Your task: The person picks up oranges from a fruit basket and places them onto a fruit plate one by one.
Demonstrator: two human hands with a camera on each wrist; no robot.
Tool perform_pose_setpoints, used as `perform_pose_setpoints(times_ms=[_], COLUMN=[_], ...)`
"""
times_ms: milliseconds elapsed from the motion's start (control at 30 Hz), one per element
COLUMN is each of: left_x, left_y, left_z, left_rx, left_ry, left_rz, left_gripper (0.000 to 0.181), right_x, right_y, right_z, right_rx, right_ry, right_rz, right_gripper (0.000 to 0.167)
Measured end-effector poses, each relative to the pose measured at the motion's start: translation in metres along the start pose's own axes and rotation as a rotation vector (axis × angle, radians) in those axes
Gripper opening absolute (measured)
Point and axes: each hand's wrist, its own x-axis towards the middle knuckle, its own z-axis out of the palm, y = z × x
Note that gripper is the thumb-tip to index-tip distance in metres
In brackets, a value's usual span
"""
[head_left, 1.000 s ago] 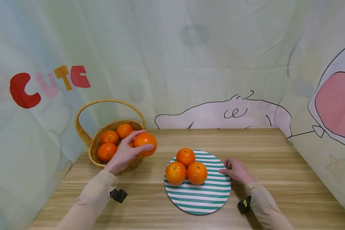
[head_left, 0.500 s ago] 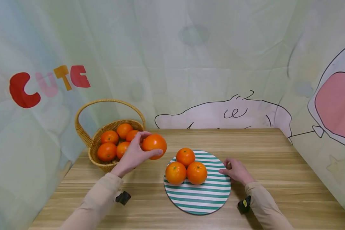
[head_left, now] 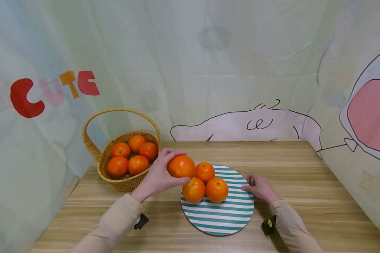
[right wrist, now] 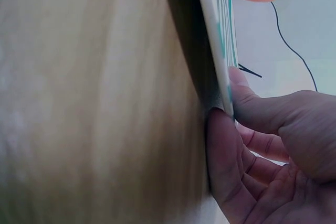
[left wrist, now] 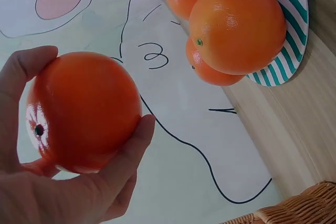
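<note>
My left hand grips an orange between thumb and fingers, held up just left of the plate's fruit. In the left wrist view that orange fills the grasp. Three more oranges sit grouped on the left part of a round plate with green and white stripes. At the plate's right rim, my right hand pinches the edge. The right wrist view has the thumb on top of the plate edge and a finger beneath it.
A wicker basket with a tall arched handle stands at the back left, holding several oranges. The wooden table ends at a printed curtain behind and on both sides.
My left hand has carried the orange rightward and slightly down, away from the basket to beside the plate's oranges. My right hand and the plate have stayed in place.
</note>
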Motion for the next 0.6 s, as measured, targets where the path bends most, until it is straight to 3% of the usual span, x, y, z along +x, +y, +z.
perform_pose_setpoints(times_ms=[333, 600], left_x=[-0.004, -0.008], left_y=[0.009, 0.017], left_z=[0.01, 0.019], left_rx=[-0.01, 0.118], left_ry=[-0.039, -0.118], left_rz=[0.092, 0.141], left_gripper=[0.071, 0.068], right_x=[-0.001, 0.001], right_y=[0.001, 0.002], right_z=[0.001, 0.0], right_rx=[0.016, 0.017], right_ry=[-0.008, -0.006], right_rz=[0.004, 0.005], right_gripper=[0.025, 0.025])
